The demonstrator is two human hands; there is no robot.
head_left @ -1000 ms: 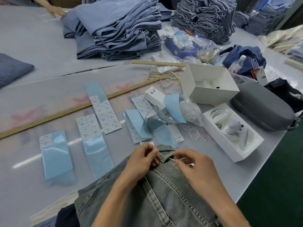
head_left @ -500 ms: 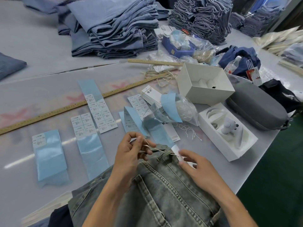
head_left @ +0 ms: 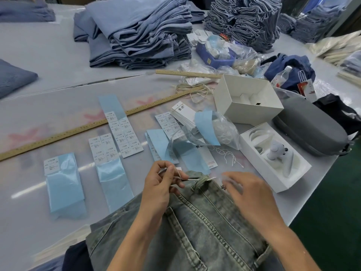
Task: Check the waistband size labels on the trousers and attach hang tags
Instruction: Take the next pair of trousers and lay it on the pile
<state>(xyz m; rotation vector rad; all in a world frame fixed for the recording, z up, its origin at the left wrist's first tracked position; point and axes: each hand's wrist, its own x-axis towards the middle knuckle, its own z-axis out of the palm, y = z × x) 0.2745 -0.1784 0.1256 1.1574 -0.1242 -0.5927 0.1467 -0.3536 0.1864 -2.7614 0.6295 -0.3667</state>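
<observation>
Grey-washed denim trousers [head_left: 197,227] lie at the table's near edge, waistband away from me. A white string [head_left: 193,179] runs through a belt loop [head_left: 201,182]. My left hand [head_left: 163,184] pinches the string's left end above the waistband. My right hand [head_left: 248,194] is blurred with motion just right of the loop, over a white hang tag [head_left: 223,185]; its hold on the tag is unclear. More hang tags [head_left: 184,114] are stacked further back, and loose strings [head_left: 229,153] lie beside them.
Sticker sheets on blue backing [head_left: 123,133] are spread over the table [head_left: 39,222]. A long wooden ruler [head_left: 78,132] crosses it. White boxes [head_left: 248,100], a grey case [head_left: 310,128] and a plastic bag [head_left: 224,130] sit right. Folded trouser stacks [head_left: 136,36] stand behind.
My left hand has drawn the string further left through the belt loop. My right hand has shifted right over the hang tag and is now in motion.
</observation>
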